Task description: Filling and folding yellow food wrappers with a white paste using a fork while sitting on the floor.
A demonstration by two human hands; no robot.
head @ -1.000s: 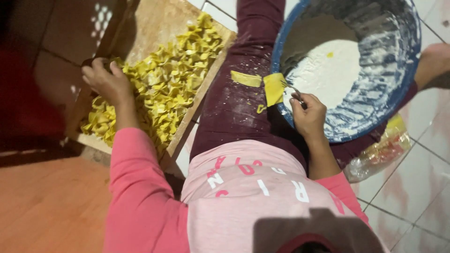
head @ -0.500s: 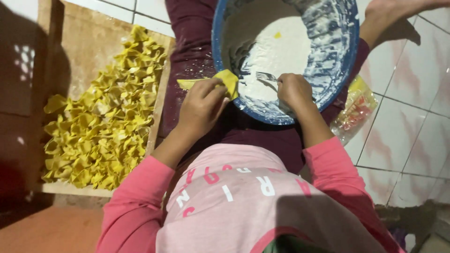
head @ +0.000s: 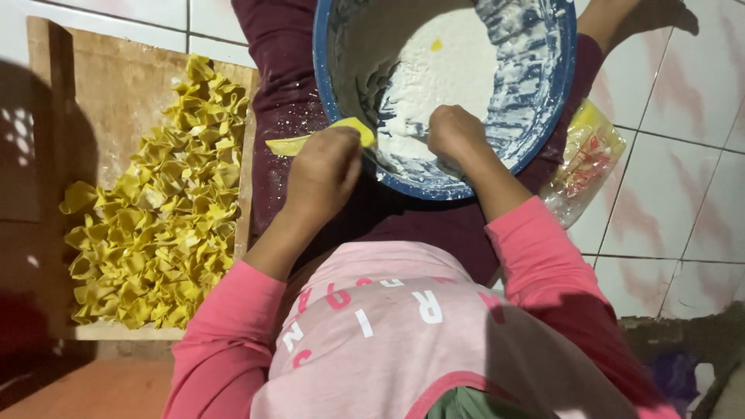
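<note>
A: Left hand (head: 330, 167)?
B: Over the lap, at the near rim of the blue bowl (head: 330, 74). Fingers curled down & pressed together on a yellow wrapper (head: 322, 138), which sticks out flat to the left and up by the rim.
A: Right hand (head: 456, 133)?
B: Inside the bowl, near its front wall, closed into a fist. Smth thin seems to be in it, dipping into the white paste (head: 438, 74), but can't tell what; fingers hidden from this side.
A: Hands touching?
B: No, just beside each other, rim btwn them.
A: Bowl?
B: Sits on the person's lap, dark red trousers dusted w/ flour. Paste smeared up the walls, one yellow speck in it.
A: Rest?
B: Wooden board (head: 116, 85) on the floor to the left, heaped w/ folded yellow dumplings (head: 155, 225). Plastic bag (head: 586, 159) w/ yellow & red print lies by the right leg on the white tiles, partly under the bowl's edge.
</note>
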